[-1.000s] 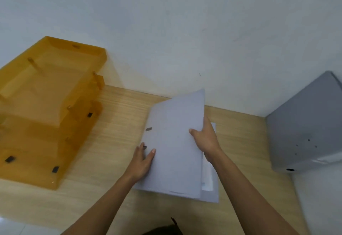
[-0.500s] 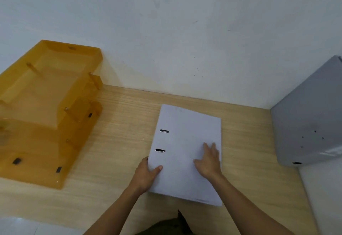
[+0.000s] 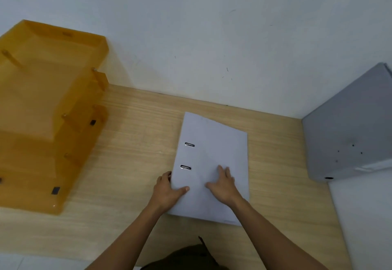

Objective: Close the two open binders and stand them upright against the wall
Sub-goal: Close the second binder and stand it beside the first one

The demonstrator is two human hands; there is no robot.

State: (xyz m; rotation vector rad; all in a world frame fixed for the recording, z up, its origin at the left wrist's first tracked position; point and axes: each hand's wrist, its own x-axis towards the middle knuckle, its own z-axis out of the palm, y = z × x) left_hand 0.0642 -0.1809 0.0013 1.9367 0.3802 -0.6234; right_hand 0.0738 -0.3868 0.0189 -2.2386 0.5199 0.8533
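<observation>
A pale lilac binder (image 3: 214, 142) lies flat and closed on the wooden desk (image 3: 137, 142), two metal slots showing near its spine on the left. My left hand (image 3: 167, 191) grips the binder's spine edge near the front, thumb on the cover. My right hand (image 3: 222, 184) rests flat on the cover, fingers spread. A second, grey binder (image 3: 347, 129) stands upright at the right, leaning into the corner by the white wall (image 3: 212, 36).
A translucent orange stacked letter tray (image 3: 48, 112) takes up the left part of the desk against the wall. A white surface (image 3: 364, 216) borders the desk on the right. Bare desk lies between the tray and the lilac binder.
The lilac binder's front cover came down from half raised to fully closed. My right hand moved from holding the cover's edge to lying flat on top; my left hand stayed at the spine.
</observation>
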